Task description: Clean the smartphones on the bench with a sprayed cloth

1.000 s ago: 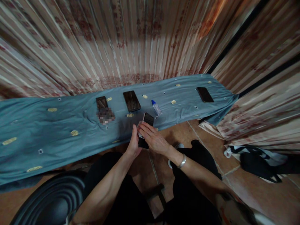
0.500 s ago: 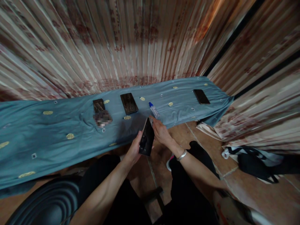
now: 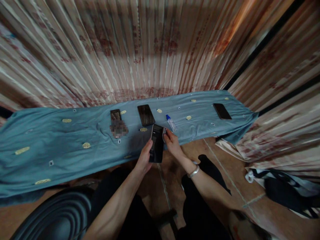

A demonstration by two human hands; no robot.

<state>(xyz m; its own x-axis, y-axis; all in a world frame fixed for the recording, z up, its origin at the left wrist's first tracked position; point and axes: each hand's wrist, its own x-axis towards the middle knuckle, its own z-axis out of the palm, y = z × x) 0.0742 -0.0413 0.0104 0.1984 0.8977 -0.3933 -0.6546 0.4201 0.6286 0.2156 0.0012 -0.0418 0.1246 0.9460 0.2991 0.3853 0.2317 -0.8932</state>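
A dark, glossy phone (image 3: 156, 146) is held over the near edge of the cloth-covered table (image 3: 95, 166). My left hand (image 3: 144, 156) grips it along its left side, thumb on the edge. At the phone's upper right corner, my right hand (image 3: 172, 141) is closed, pinching a small pale item too small to make out. Just beyond lies a clear bottle with a blue cap (image 3: 171, 122). A second dark phone (image 3: 146, 115) rests on the cloth behind the held one.
Another dark device (image 3: 222, 111) lies at the table's right end. A small dark item (image 3: 116, 115) sits left, beside a pixelated patch. A black ridged stool (image 3: 57, 216) stands lower left, a dark bag (image 3: 282, 191) on the floor at right. Curtains hang behind.
The view has shifted, so the table appears farther right and lower. The held phone now shows its face more squarely, and my right fingers have drawn into a pinch at its upper corner.
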